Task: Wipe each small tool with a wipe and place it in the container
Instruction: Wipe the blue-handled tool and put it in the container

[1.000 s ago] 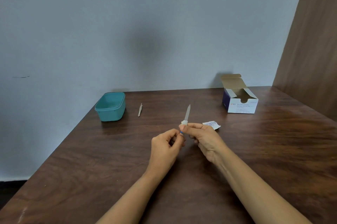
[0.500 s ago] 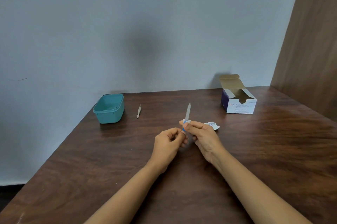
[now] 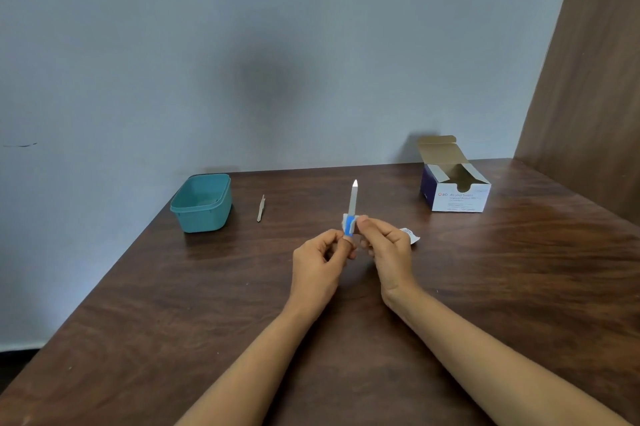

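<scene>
A nail file with a blue handle stands nearly upright above the middle of the table, its metal blade pointing up. My left hand pinches the lower end of the blue handle. My right hand pinches a small white wipe wrapped around the handle just under the blade. A teal plastic container sits open at the back left of the table. A pair of metal tweezers lies on the table just right of the container.
An open white and blue box of alcohol swabs stands at the back right. A torn wipe wrapper lies behind my right hand. A grey wall runs along the table's far edge and a wooden panel closes the right side.
The wipe in my right hand has slid a little along the file's handle. Both hands stay at the same spot above the table.
</scene>
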Tool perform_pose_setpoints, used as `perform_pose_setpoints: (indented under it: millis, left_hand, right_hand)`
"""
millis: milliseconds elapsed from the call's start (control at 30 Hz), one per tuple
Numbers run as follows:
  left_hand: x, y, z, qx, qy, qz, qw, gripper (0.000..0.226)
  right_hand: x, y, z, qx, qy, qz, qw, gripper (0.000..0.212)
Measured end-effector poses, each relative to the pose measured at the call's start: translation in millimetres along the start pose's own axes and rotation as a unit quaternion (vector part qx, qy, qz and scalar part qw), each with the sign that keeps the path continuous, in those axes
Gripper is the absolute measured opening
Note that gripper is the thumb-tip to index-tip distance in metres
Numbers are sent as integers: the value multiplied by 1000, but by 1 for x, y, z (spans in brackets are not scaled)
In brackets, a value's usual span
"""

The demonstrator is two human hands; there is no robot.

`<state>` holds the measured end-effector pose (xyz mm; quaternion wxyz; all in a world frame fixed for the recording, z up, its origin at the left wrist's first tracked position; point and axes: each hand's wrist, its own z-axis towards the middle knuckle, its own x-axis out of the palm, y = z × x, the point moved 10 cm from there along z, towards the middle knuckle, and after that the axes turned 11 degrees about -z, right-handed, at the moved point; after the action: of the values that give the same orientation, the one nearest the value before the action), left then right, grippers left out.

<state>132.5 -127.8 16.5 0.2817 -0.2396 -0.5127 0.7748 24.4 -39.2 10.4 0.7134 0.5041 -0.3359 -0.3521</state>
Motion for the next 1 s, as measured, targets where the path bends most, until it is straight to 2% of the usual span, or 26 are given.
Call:
perform_pose_setpoints:
  millis: [100, 233, 300, 400, 533, 600, 700, 800, 900, 1000]
  left_hand:
    - [-5, -3, 1, 14, -11, 10, 1000, 21]
    - [-11, -2, 2, 16, -33, 13, 999, 23]
    - [-12, 0, 2, 14, -35, 22, 999, 23]
    - [-11, 3, 3, 7, -29, 41, 999, 25]
    - [-5, -1, 2, 10, -7, 58, 998, 27]
    - [-5, -2, 2, 9, -7, 53, 999, 28]
    - [-9, 1, 2, 1, -18, 40, 999, 26]
    - [-11, 1, 2, 1, -32, 40, 999, 26]
    - [-10, 2, 2, 1, -37, 35, 999, 26]
    - [-9, 4, 2, -3, -30, 24, 999, 26]
  right_hand:
    - [6, 11, 3, -42, -1, -18, 999, 13]
    - [24, 9, 8, -52, 66, -24, 996, 6]
    - [30, 4, 10, -49, 94, -32, 994, 12]
    - [34, 3, 13, -76, 113, -109, 985, 21]
    - [29, 4, 14, -96, 84, -161, 979, 32]
    - [27, 2, 12, -70, 70, -129, 987, 30]
    - [27, -14, 11, 20, 78, -42, 996, 21]
    - [31, -23, 9, 104, 106, 57, 987, 10]
    - [30, -17, 6, 120, 100, 79, 985, 7]
    - [25, -19, 5, 111, 62, 46, 991, 11]
